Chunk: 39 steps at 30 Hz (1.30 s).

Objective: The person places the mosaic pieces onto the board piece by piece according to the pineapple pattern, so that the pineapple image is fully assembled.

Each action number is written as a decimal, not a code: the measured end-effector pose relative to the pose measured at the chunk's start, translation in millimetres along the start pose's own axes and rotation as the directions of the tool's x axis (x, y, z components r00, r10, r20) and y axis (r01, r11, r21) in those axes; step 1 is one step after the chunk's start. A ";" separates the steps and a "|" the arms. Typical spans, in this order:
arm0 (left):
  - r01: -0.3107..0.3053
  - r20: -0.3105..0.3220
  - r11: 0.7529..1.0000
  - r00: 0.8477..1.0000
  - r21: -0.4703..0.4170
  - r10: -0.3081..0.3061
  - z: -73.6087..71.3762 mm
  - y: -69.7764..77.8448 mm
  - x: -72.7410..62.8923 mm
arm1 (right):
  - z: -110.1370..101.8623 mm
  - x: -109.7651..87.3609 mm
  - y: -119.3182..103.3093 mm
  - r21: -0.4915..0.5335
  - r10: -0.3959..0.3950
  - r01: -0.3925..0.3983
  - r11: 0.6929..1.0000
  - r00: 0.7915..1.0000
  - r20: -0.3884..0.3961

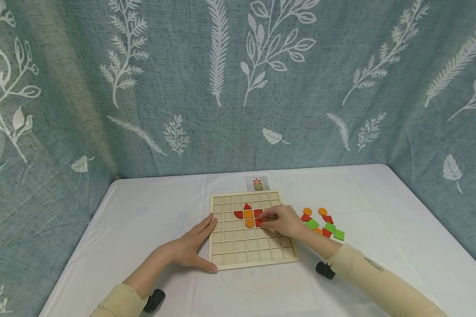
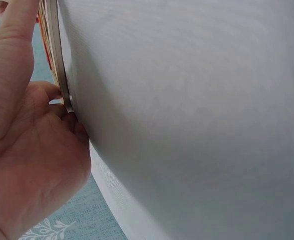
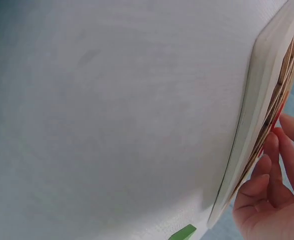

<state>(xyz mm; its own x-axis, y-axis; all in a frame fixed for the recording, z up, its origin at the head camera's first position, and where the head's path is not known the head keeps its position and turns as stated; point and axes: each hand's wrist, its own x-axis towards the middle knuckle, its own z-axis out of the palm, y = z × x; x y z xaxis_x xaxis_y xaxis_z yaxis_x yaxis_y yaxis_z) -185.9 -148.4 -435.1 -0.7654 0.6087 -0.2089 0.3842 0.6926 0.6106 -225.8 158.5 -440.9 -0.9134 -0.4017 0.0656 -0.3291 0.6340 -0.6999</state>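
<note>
A wooden grid board (image 1: 230, 246) lies on the white table, with red and orange pieces in several of its cells. My left hand (image 1: 190, 246) steadies the board's left edge, fingers extended along the side and thumb at the near-left corner. In the left wrist view that hand (image 2: 31, 145) touches the board's rim (image 2: 61, 65). Over the board, my right hand (image 1: 283, 220) pinches a red piece (image 1: 258, 223) between thumb and fingertips, right of an orange circle (image 1: 249, 223). The right wrist view shows the fingers (image 3: 274, 145) low at the grid, mostly covering the piece.
Right of the board lies a loose group of pieces: orange circles (image 1: 322, 211), green pieces (image 1: 339, 234) and red ones (image 1: 327, 219). Behind the board is a small pattern card (image 1: 257, 183). A patterned curtain (image 1: 230, 132) surrounds the table (image 1: 150, 207).
</note>
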 end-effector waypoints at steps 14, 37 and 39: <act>0.002 0.002 1.000 1.000 0.005 -0.002 -0.4 -1.5 0.5 | -39.6 -24.3 29.8 -0.034 0.107 -0.111 0.993 0.988 -0.112; 0.000 0.007 1.000 1.000 0.005 0.000 1.1 -3.2 1.3 | -109.4 -90.3 94.9 -0.093 0.317 -0.332 0.939 0.937 -0.144; 0.002 0.007 1.000 1.000 0.002 -0.002 1.1 -2.7 1.5 | -109.3 -90.3 95.9 -0.082 0.328 -0.340 0.937 0.936 -0.129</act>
<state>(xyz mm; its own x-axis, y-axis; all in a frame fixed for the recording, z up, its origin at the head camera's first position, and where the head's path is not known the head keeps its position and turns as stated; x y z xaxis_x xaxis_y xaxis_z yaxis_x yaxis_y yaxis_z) -187.4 -148.9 -437.9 -0.7626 0.6098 -0.2157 0.3833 0.6946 0.6088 -201.0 327.7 -436.2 -0.9936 -0.0829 -0.0763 -0.0179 0.7848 -0.6195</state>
